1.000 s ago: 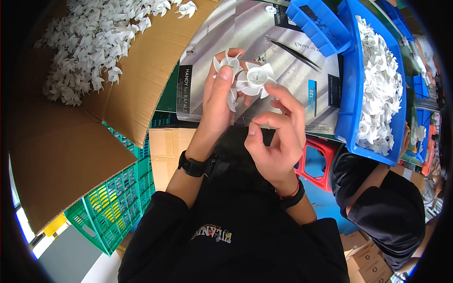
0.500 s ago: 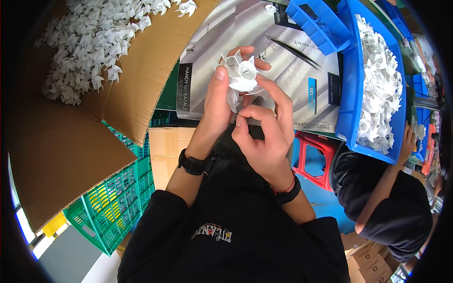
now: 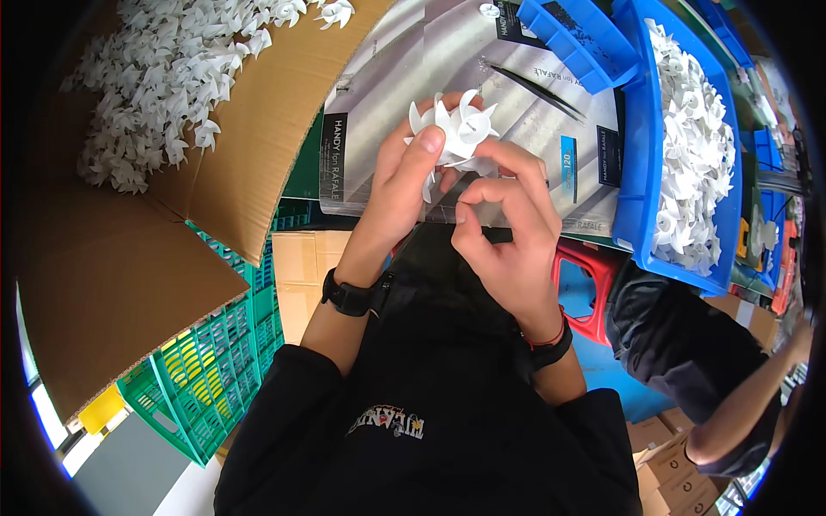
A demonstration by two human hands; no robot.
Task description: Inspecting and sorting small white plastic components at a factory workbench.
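A small white plastic fan wheel [image 3: 456, 129] with curved blades is held up in front of me over a grey mat [image 3: 525, 146]. My left hand [image 3: 404, 185] grips it from the left, thumb pressed on its side. My right hand [image 3: 508, 228] closes on its lower right edge with the fingertips. Both wrists wear dark bands.
An open cardboard box [image 3: 155, 103] full of several white fan wheels lies at the left. A blue bin [image 3: 641, 163] with more white wheels stands at the right, a second blue tray [image 3: 572, 39] behind. Black tweezers [image 3: 542, 90] lie on the mat. Green crates [image 3: 215, 361] stand lower left; another person [image 3: 688, 353] sits at right.
Both hands have closed together on the fan wheel, and the right fingers shifted up onto its lower edge. The wheel turned slightly between them.
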